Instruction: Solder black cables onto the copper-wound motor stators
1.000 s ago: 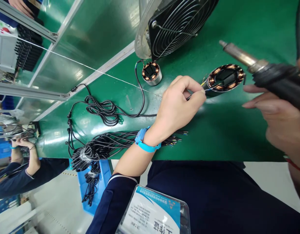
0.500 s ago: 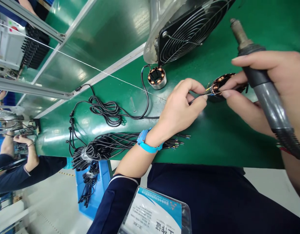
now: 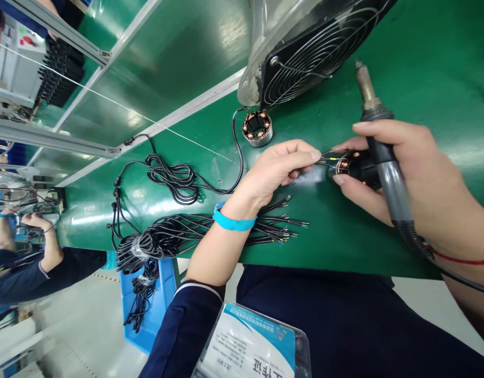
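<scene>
My left hand (image 3: 279,165) pinches the end of a black cable, whose thin coloured wires (image 3: 327,159) reach the edge of a motor stator (image 3: 360,169) with copper windings. My right hand (image 3: 427,168) grips a soldering iron (image 3: 393,186), its metal tip pointing up and away from the stator. The thumb and fingertips of that same hand also steady the stator, hiding part of it. A second stator (image 3: 261,139) lies on the green bench beyond my left hand, with a black cable attached.
A fan with a wire guard (image 3: 321,68) stands at the back. Left of my hands lie a coiled cable (image 3: 173,181) and a tied cable bundle (image 3: 159,241). A blue bin (image 3: 167,310) stands below the bench edge. A co-worker's hand (image 3: 37,220) shows at far left.
My left hand has drawn back slightly left from the stator, fingers straighter. My right hand has shifted down and left with the soldering iron, which now stands more upright.
</scene>
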`<move>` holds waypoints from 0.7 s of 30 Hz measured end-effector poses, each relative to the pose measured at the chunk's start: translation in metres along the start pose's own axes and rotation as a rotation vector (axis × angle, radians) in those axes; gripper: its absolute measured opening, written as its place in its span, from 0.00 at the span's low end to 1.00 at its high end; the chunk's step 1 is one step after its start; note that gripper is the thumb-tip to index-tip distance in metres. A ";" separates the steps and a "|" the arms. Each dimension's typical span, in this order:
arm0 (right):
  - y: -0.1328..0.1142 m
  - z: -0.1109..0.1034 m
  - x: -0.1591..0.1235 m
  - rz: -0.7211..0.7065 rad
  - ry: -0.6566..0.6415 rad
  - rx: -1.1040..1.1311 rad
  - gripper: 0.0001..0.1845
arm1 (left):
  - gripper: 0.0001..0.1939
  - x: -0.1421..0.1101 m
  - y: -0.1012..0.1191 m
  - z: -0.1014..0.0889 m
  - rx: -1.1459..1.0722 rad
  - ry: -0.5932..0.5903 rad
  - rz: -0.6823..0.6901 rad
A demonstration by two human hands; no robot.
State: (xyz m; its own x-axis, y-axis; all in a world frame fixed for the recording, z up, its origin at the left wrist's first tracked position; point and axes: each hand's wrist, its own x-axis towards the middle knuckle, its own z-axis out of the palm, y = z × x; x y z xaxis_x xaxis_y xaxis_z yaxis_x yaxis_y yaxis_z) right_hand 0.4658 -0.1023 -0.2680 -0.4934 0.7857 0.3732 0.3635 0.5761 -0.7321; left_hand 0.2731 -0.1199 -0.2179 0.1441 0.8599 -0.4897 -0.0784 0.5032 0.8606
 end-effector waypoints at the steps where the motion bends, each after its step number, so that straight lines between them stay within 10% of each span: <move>1: 0.001 0.001 -0.001 -0.011 -0.008 0.016 0.34 | 0.10 0.000 0.000 0.000 -0.002 -0.008 0.003; 21: -0.003 -0.003 0.002 -0.194 0.085 -0.077 0.29 | 0.09 -0.003 0.000 0.013 0.116 -0.028 0.043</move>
State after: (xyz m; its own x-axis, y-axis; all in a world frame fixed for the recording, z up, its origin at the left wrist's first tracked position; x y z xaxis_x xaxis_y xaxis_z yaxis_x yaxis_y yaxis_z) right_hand 0.4660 -0.1021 -0.2638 -0.4927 0.6726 0.5521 0.3286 0.7314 -0.5976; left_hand 0.2853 -0.1232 -0.2143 0.1708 0.8771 -0.4490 0.0291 0.4510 0.8921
